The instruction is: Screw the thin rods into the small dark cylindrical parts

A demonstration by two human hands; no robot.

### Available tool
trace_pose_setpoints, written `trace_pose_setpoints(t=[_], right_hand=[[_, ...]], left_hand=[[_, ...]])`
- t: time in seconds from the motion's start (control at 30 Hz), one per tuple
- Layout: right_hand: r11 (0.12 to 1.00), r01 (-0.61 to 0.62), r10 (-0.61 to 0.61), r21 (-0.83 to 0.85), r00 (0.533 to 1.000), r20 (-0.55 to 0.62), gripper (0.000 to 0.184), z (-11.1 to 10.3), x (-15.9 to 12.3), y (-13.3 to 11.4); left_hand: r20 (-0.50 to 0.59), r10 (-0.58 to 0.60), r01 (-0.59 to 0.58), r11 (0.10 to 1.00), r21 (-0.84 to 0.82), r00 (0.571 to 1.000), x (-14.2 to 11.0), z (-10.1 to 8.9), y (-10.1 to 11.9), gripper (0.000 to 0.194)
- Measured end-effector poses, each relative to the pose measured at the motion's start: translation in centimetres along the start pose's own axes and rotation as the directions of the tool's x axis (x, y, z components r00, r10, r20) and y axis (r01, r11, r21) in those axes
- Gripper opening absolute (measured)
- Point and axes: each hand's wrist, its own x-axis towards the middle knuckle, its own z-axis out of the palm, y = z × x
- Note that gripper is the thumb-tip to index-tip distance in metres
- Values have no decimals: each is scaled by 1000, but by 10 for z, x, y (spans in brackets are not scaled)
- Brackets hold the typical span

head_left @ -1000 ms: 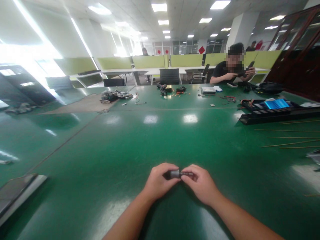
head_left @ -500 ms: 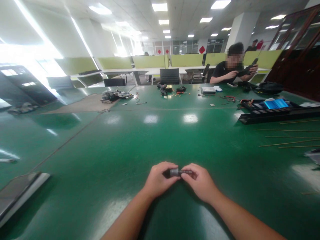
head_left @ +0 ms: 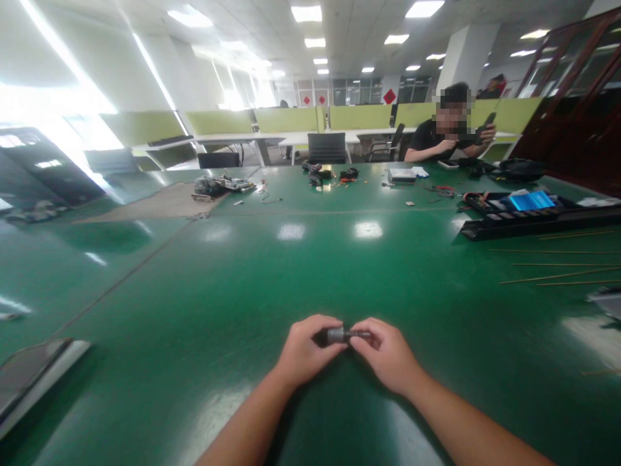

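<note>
Between my hands, low above the green table [head_left: 310,272], lies a small dark cylindrical part with a grey collar [head_left: 335,334] and a thinner ridged shaft. I cannot make out its exact kind. Thumb and fingers of my left hand [head_left: 305,349] are closed around the thick end, covering part of it. My right hand [head_left: 391,356] pinches the thin shaft at the other end. The part is held level, running left to right, and both sets of fingertips are close together.
A black tray with a blue item [head_left: 531,200] and several thin rods [head_left: 557,265] lie at the right. Electronic parts [head_left: 223,186] sit at the far left. A flat panel [head_left: 43,375] is near left. Across the table, a person [head_left: 431,139] holds a black device.
The view has shifted slightly, so the surroundings sit a little further left. My hands keep the same hold on the part. The person opposite has moved their hands slightly.
</note>
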Motion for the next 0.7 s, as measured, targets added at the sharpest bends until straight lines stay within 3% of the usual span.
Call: trace_pose_setpoints(t=[0.7], right_hand=[[998,-48,48,45,999,13,15,0,-1,-1]], left_hand=[[-24,-24,24,1000,7,999,-1,-2,2,25]])
